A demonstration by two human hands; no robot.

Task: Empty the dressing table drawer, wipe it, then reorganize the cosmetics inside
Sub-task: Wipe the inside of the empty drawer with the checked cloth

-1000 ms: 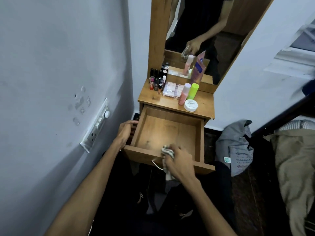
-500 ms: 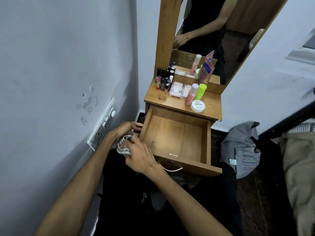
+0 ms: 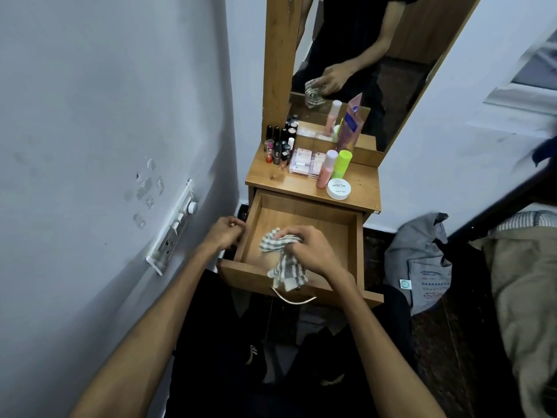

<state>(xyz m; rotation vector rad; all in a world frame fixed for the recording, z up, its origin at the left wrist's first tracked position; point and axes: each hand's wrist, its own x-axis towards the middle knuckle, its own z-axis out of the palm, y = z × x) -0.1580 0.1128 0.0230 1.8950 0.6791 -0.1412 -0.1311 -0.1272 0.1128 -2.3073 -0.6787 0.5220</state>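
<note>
**Fingers bunched on the cloth, drawer pulled out**

My right-hand fingers [image 3: 297, 236] are curled tight around a striped cloth [image 3: 283, 260], and my right hand [image 3: 313, 251] holds it over the open drawer [image 3: 301, 218]. One end of the cloth pokes out past my knuckles; the other hangs over the drawer's front edge, above the handle [image 3: 294, 298]. My left hand [image 3: 224, 233] is at the drawer's left wall, fingers folded over its rim. The wooden bottom that shows holds nothing else. The cosmetics are up on the tabletop [image 3: 364, 182]: lipsticks [image 3: 278, 146] at the back left, a palette [image 3: 306, 164] in the middle, a pink bottle [image 3: 325, 168] touching a green bottle [image 3: 343, 164], a white jar [image 3: 339, 188] near the front. A purple tube [image 3: 349, 125] leans on the mirror [image 3: 376, 55].
</note>
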